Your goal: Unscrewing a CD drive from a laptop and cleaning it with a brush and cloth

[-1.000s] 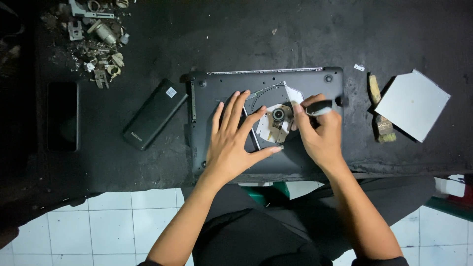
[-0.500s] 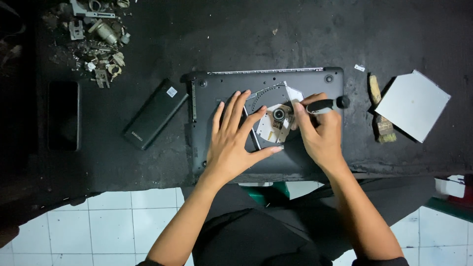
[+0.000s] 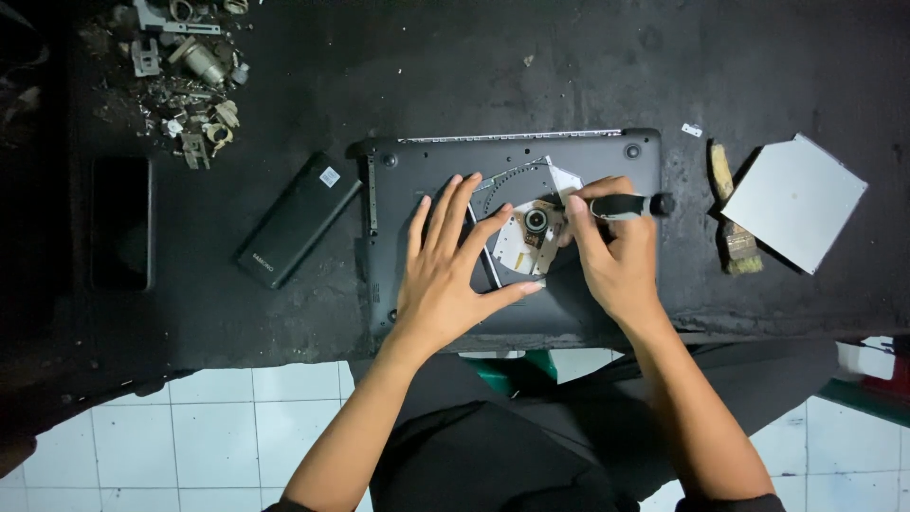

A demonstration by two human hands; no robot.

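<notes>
A dark laptop (image 3: 408,171) lies upside down on the black workbench, with an optical drive mechanism (image 3: 527,237) on its base. My left hand (image 3: 445,265) rests flat on the laptop base, fingers spread, its thumb at the drive's lower edge. My right hand (image 3: 616,256) grips a black-handled screwdriver (image 3: 626,205), whose tip points left at the drive's central spindle. The tip itself is hidden behind my fingers.
A black battery pack (image 3: 296,220) lies left of the laptop. A pile of small metal parts (image 3: 185,71) sits at the far left. A silver drive cover (image 3: 794,201) and a brush (image 3: 732,213) lie to the right. A dark phone (image 3: 120,235) rests near the left edge.
My right hand has shifted the screwdriver slightly, so its handle now points more to the right. My left hand stays pressed on the laptop.
</notes>
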